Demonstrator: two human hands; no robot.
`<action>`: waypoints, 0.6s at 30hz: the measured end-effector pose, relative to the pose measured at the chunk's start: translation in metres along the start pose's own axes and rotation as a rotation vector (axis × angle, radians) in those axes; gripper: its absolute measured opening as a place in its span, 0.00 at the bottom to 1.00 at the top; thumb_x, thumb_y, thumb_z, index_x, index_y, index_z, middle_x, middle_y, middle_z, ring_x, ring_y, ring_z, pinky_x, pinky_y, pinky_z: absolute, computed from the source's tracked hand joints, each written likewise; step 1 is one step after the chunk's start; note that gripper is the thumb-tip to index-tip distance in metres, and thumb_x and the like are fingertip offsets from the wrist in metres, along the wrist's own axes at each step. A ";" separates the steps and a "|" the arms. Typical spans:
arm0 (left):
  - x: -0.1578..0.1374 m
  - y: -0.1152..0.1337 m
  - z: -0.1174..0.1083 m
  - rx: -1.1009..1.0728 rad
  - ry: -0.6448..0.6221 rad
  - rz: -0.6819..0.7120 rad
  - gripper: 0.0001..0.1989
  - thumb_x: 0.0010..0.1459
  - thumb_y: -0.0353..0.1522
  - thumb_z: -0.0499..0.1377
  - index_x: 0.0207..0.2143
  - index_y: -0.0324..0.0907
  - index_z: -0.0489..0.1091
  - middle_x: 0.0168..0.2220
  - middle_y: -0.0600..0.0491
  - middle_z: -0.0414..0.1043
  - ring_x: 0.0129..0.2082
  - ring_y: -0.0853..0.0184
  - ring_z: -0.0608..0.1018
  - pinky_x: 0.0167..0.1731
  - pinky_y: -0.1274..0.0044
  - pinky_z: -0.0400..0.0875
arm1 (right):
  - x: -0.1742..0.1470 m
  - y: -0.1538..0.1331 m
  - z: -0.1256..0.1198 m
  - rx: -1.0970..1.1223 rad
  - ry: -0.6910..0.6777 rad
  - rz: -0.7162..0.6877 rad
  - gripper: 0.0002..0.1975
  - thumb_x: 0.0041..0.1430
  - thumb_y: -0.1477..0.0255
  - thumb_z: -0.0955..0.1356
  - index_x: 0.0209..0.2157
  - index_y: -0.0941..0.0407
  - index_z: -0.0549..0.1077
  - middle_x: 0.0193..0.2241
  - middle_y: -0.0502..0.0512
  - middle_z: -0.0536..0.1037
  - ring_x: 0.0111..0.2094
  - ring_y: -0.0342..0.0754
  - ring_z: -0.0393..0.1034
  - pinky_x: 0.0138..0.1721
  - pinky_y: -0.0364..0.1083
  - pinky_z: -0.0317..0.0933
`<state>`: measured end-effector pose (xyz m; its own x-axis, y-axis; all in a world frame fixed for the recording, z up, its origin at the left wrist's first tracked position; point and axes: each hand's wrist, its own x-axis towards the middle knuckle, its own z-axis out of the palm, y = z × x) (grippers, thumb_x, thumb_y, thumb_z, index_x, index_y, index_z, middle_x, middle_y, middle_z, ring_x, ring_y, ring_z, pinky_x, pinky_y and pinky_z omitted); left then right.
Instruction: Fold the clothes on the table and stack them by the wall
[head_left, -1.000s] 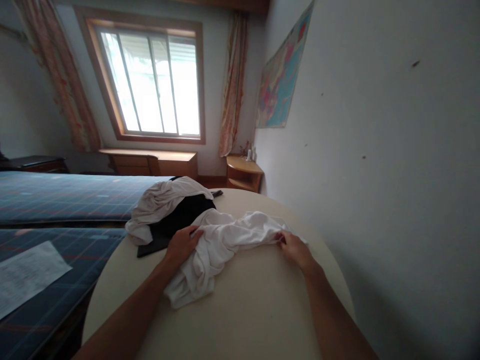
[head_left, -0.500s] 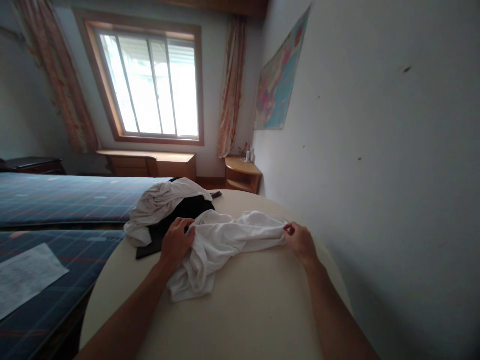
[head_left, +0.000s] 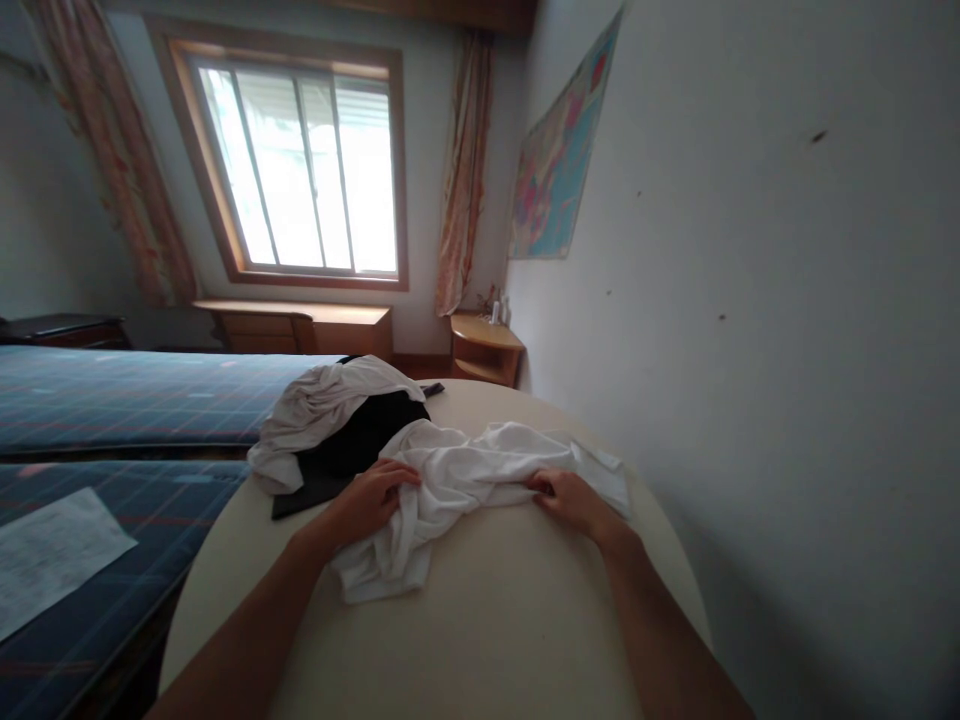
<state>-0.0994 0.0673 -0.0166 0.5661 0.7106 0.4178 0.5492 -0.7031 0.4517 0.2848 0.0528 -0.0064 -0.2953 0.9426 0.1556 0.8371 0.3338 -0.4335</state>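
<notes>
A crumpled white shirt lies across the round cream table. One narrow part of it hangs toward me at the left, and another lies flat near the right rim. My left hand is closed on the shirt's left part, fingers bent over the cloth. At the front edge of its right half, my right hand pinches the fabric between thumb and fingers. Behind my left hand is a heap with a black cloth and a greyish-white garment draped over it.
Blue plaid mattresses adjoin the table on the left, with a sheet of paper on the nearer one. A white wall runs close along the right side. A wooden corner shelf and a low desk stand beyond.
My right hand has let go of the shirt's right end and moved left to its front edge. That end now lies spread on the table. My left hand has shifted slightly right onto the cloth.
</notes>
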 end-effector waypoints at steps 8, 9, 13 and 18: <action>0.006 0.002 -0.015 0.055 0.339 -0.265 0.12 0.58 0.31 0.50 0.38 0.43 0.72 0.38 0.51 0.74 0.35 0.65 0.75 0.41 0.73 0.70 | -0.002 0.017 -0.019 -0.147 0.371 0.049 0.08 0.58 0.72 0.66 0.36 0.55 0.77 0.37 0.55 0.80 0.40 0.50 0.73 0.45 0.47 0.63; 0.006 0.000 -0.017 0.066 0.412 -0.316 0.12 0.57 0.32 0.50 0.38 0.43 0.72 0.38 0.50 0.74 0.33 0.65 0.75 0.40 0.74 0.70 | -0.003 0.022 -0.021 -0.155 0.440 0.089 0.08 0.59 0.72 0.65 0.36 0.55 0.77 0.37 0.56 0.79 0.40 0.50 0.73 0.45 0.47 0.63; 0.005 -0.005 -0.023 0.112 0.617 -0.513 0.12 0.56 0.36 0.52 0.38 0.42 0.72 0.37 0.50 0.75 0.29 0.66 0.75 0.36 0.75 0.70 | -0.009 0.040 -0.024 -0.204 0.656 0.327 0.10 0.59 0.72 0.64 0.39 0.56 0.76 0.39 0.57 0.78 0.36 0.50 0.73 0.39 0.46 0.63; 0.007 0.005 -0.022 0.047 0.493 -0.692 0.10 0.55 0.35 0.54 0.37 0.46 0.72 0.26 0.55 0.77 0.26 0.65 0.78 0.29 0.78 0.67 | -0.008 0.038 -0.022 -0.244 0.603 0.308 0.13 0.54 0.79 0.63 0.38 0.57 0.77 0.39 0.59 0.77 0.39 0.50 0.72 0.45 0.46 0.63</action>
<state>-0.1065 0.0691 0.0061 -0.2334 0.9035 0.3596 0.7040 -0.0981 0.7034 0.3292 0.0582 -0.0049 0.2177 0.8052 0.5516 0.9412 -0.0237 -0.3369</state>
